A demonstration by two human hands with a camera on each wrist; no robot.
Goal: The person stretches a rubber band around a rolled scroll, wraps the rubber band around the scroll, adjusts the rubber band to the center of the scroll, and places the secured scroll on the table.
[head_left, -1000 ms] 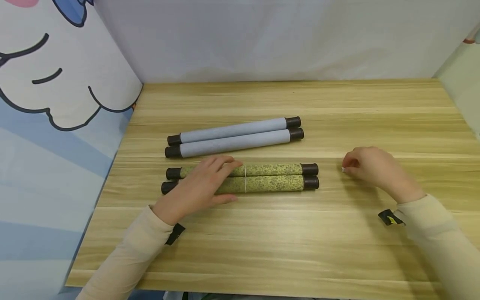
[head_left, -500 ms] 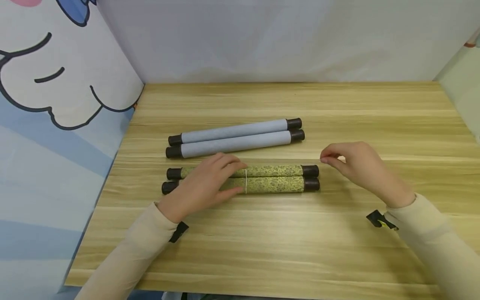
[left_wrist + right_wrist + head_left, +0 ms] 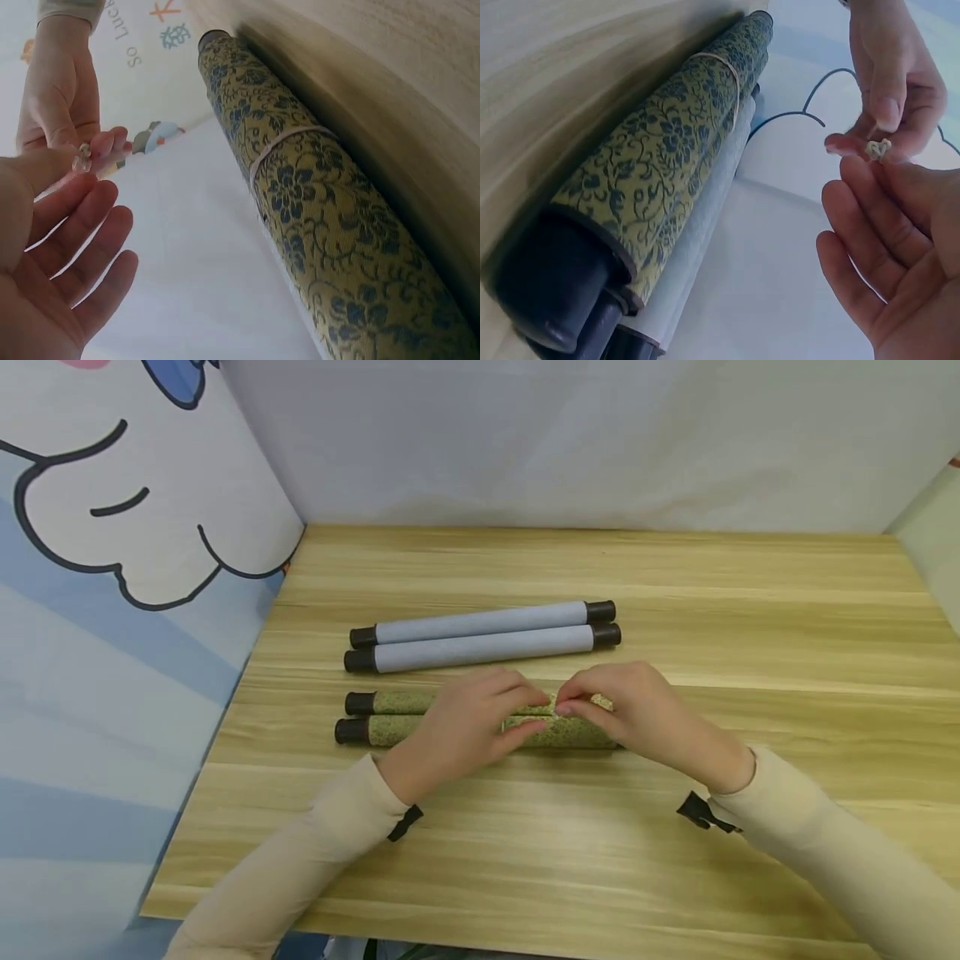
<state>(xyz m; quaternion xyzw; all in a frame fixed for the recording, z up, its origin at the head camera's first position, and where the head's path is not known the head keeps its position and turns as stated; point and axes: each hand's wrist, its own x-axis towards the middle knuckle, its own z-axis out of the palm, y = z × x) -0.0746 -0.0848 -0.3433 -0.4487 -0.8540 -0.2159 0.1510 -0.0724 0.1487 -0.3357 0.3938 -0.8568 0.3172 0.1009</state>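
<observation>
Two rolled hanging scrolls [image 3: 393, 729] with green-gold floral cloth and dark end knobs lie side by side. A thin pale band [image 3: 289, 139] circles the scroll in the left wrist view. Over their middle, my right hand [image 3: 648, 714] pinches a small crumpled white band [image 3: 877, 149] between thumb and index finger. My left hand [image 3: 476, 722] is right beside it, thumb and index finger apart at the small white band. In the left wrist view its other fingers are loosely spread. The scrolls' right knobs are mostly hidden behind my right hand in the head view.
Two more rolled scrolls [image 3: 480, 649] with pale grey-blue backing and dark knobs lie just behind the green ones on the wooden table [image 3: 750, 610]. A white backdrop [image 3: 562, 443] rises at the far edge. A cartoon-printed panel [image 3: 150, 543] stands at the left.
My right hand has come left from beyond the scrolls' right end, bringing the small white band over them. My left hand has shifted right along the scrolls to meet it.
</observation>
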